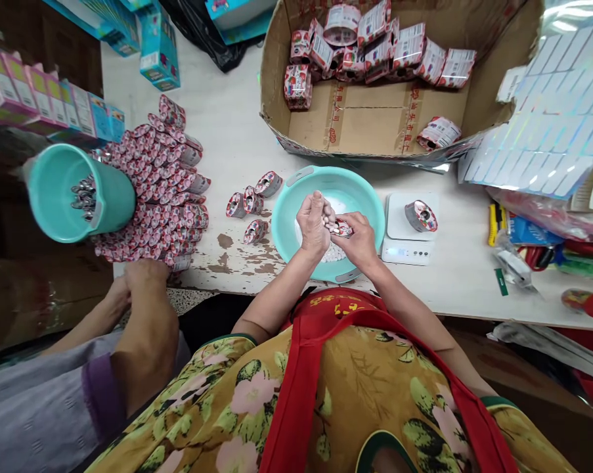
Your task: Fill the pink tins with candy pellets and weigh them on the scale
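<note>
My left hand (pixel 314 223) is over the teal basin (pixel 285 197), its powdery fingers curled in against the palm. White pieces show at its fingertips, beside the opening of a small red printed container (pixel 344 228). That container is gripped by my right hand (pixel 359 238), fingers round its side. Below both hands, small white pellets (pixel 333 253) lie in the basin. To the right, a white digital scale (pixel 398 226) carries another such container (pixel 421 216) tilted on its plate. Several loose containers (pixel 253 200) rest left of the basin.
A cardboard box (pixel 365 121) with several printed containers stands behind the basin. Many more are piled (pixel 161 177) at left, beside a teal bucket (pixel 121 197) of metallic pieces. A co-worker's arms (pixel 146 309) are at lower left. Label sheets (pixel 547 125) lie at right.
</note>
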A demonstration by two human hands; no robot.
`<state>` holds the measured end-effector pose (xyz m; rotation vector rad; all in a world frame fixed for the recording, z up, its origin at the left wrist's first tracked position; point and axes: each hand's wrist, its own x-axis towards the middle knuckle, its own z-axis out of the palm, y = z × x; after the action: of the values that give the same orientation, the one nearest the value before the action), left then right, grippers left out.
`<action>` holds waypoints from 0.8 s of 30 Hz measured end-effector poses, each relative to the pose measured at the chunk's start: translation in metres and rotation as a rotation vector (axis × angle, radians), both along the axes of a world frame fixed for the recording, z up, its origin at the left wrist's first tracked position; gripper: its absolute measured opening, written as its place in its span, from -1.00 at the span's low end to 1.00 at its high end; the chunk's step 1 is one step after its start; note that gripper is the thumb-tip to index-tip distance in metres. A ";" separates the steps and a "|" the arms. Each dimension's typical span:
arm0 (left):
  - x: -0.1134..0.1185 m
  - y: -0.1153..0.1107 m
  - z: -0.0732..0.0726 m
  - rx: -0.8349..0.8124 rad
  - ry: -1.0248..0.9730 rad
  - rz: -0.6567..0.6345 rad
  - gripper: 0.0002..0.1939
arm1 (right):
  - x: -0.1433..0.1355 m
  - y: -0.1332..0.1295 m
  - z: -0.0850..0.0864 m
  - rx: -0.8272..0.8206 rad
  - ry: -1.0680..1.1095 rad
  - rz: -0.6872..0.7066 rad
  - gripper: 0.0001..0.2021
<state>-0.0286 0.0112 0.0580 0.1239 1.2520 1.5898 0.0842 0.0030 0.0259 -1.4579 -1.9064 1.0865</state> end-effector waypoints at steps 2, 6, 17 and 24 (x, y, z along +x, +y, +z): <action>0.000 0.002 0.001 -0.014 0.012 -0.012 -0.51 | 0.000 0.001 -0.002 -0.016 0.024 -0.012 -0.64; 0.001 0.003 0.002 0.010 0.039 -0.011 -0.51 | 0.001 0.000 -0.005 -0.068 0.081 -0.026 -0.63; 0.004 0.001 -0.003 0.047 0.043 -0.035 -0.62 | 0.002 -0.001 0.000 -0.119 0.110 -0.044 -0.66; -0.039 0.004 -0.031 -0.328 -0.268 -0.091 -0.68 | 0.063 -0.026 0.018 -0.169 0.270 -0.215 -0.55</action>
<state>-0.0679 0.0154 0.0273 -0.2303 1.2571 1.2568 0.1472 -0.0230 0.0443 -1.4801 -1.4675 1.2916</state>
